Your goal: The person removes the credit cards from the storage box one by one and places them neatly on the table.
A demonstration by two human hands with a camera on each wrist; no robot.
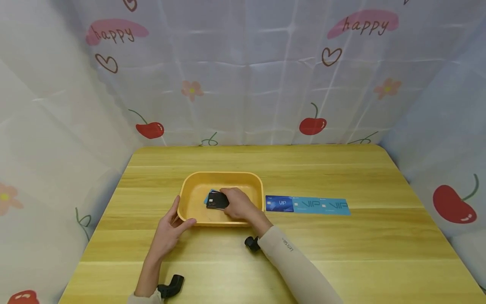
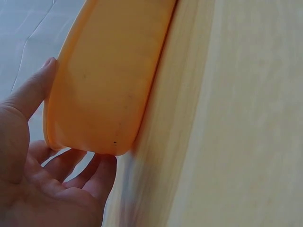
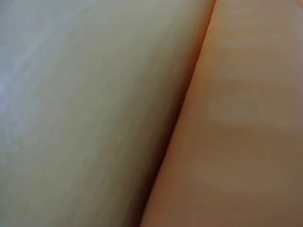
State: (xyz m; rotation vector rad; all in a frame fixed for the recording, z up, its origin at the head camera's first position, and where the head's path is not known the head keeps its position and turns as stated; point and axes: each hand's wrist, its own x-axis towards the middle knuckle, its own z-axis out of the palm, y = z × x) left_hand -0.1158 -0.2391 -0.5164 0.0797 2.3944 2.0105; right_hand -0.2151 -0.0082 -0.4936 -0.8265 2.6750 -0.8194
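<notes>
A yellow plastic tray (image 1: 224,224) stands on the wooden table. My left hand (image 1: 167,230) grips its near left corner, the thumb along the front rim and the fingers against the end wall. The left wrist view shows the same left hand (image 2: 61,175) around the tray's end (image 2: 104,94). Inside the tray, my right hand (image 1: 240,204) pinches a black VIP card (image 1: 216,200) by its right side. A blue card (image 1: 207,197) peeks out from under the black one. In the right wrist view only the blurred tray wall (image 3: 236,132) shows beside the table; the hand is hidden there.
Right of the tray lies a row of cards: a dark blue VIP card (image 1: 279,204), then a light blue card (image 1: 308,204) and another light blue card (image 1: 336,206). The wooden table (image 1: 341,253) meets a printed curtain (image 1: 243,84) at the back. Black wrist mounts (image 1: 172,286) show near both forearms.
</notes>
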